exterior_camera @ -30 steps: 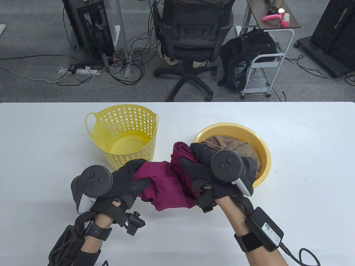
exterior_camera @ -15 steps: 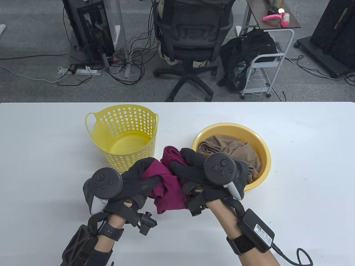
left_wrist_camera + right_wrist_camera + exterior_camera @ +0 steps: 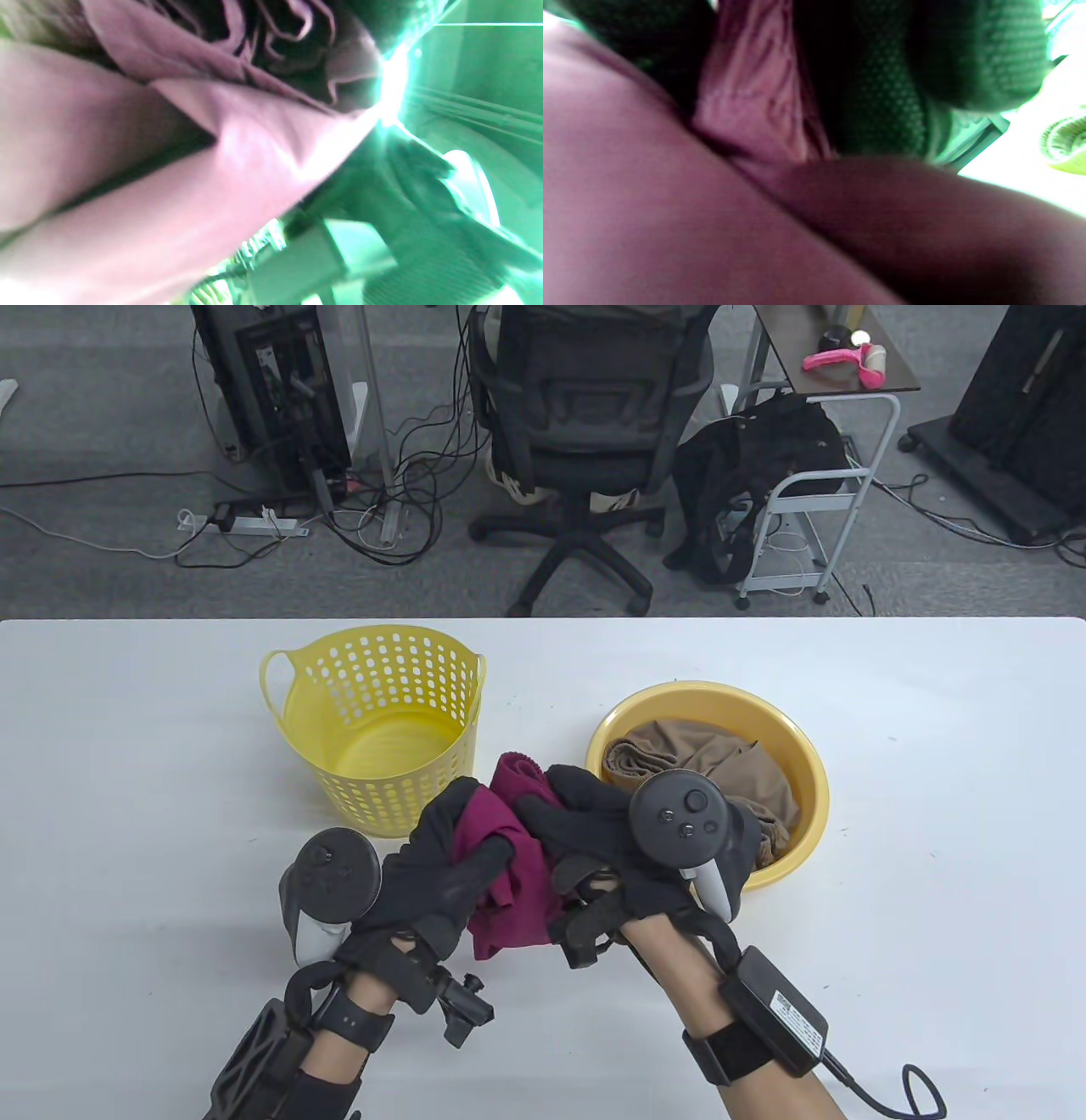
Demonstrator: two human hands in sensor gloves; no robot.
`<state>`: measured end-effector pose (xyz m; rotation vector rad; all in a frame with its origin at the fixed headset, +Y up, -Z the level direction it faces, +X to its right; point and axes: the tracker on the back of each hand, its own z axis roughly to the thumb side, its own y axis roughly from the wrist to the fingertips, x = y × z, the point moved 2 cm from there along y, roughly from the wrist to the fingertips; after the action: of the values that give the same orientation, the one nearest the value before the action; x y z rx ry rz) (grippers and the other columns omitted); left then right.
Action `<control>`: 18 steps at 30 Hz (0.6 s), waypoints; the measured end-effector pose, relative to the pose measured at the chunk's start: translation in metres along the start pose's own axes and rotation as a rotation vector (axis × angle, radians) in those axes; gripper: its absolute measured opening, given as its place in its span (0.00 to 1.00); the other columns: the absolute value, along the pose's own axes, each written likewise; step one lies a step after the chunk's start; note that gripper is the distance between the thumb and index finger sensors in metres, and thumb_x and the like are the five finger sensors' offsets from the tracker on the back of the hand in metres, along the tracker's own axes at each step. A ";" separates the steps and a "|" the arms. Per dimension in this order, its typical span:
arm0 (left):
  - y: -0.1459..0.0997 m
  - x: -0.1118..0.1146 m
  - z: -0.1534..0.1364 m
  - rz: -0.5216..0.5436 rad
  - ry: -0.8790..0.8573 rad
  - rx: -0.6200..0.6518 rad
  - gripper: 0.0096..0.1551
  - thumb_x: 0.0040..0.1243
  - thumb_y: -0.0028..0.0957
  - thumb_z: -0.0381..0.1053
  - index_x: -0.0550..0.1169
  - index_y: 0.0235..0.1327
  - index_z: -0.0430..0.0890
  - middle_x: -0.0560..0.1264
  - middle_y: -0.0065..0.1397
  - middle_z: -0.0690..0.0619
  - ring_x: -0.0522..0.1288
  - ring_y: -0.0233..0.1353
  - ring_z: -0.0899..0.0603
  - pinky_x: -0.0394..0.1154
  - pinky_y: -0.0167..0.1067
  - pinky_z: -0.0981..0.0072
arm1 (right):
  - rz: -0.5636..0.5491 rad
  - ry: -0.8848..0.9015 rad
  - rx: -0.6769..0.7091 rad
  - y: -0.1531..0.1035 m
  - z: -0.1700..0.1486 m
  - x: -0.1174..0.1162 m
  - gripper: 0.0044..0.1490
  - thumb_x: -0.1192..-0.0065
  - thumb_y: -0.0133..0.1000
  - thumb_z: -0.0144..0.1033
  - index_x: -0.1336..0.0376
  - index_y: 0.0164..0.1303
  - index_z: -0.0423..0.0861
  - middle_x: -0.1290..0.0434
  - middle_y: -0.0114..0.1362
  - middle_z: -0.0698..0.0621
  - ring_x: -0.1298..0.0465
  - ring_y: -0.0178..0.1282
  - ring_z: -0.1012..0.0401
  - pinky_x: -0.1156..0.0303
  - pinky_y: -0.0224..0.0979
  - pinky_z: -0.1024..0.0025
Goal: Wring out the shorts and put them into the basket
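The magenta shorts (image 3: pixel 513 891) are bunched into a tight wad just above the table, between the yellow basket (image 3: pixel 382 725) and the yellow basin (image 3: pixel 797 814). My left hand (image 3: pixel 450 865) grips their left end and my right hand (image 3: pixel 585 831) grips their right end, the two gloves almost touching. A ribbed hem pokes up behind the right fingers. In the left wrist view, folds of the shorts (image 3: pixel 169 169) fill the frame. In the right wrist view, the shorts (image 3: pixel 712 212) fill the frame under a gloved finger (image 3: pixel 975 55). The perforated basket holds nothing.
A brown garment (image 3: pixel 713 768) lies crumpled in the basin at the right. The white table (image 3: pixel 933 899) stretches wide on both sides. Beyond its far edge stand an office chair (image 3: pixel 585 432), a computer tower and a small cart.
Both hands have drawn together, squeezing the shorts from a stretched span into a compact wad. The left hand moved right and rolled outward; the right hand shifted left, away from the basin.
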<state>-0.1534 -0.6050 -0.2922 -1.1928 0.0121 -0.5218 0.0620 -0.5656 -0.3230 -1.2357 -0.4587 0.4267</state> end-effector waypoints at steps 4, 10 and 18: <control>0.001 0.004 0.005 -0.043 0.025 0.052 0.67 0.66 0.56 0.66 0.39 0.81 0.35 0.42 0.84 0.20 0.52 0.79 0.11 0.61 0.65 0.23 | 0.003 0.055 -0.029 0.000 -0.002 0.001 0.38 0.27 0.55 0.53 0.28 0.57 0.32 0.17 0.51 0.36 0.13 0.41 0.48 0.15 0.46 0.59; 0.002 0.007 0.012 -0.022 0.174 0.054 0.79 0.81 0.45 0.60 0.37 0.79 0.31 0.43 0.83 0.19 0.55 0.77 0.10 0.62 0.63 0.22 | 0.066 0.105 -0.004 -0.004 0.000 -0.004 0.38 0.27 0.55 0.52 0.28 0.57 0.31 0.17 0.52 0.35 0.13 0.42 0.47 0.16 0.46 0.57; 0.001 0.008 0.014 0.032 0.237 0.052 0.80 0.83 0.41 0.60 0.40 0.80 0.32 0.48 0.84 0.24 0.60 0.77 0.13 0.65 0.62 0.22 | 0.167 0.098 0.124 -0.011 0.017 -0.010 0.36 0.27 0.55 0.51 0.27 0.56 0.32 0.18 0.53 0.34 0.14 0.43 0.45 0.16 0.48 0.56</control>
<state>-0.1419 -0.5958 -0.2861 -1.0732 0.2192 -0.6292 0.0446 -0.5607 -0.3086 -1.1728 -0.2425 0.5256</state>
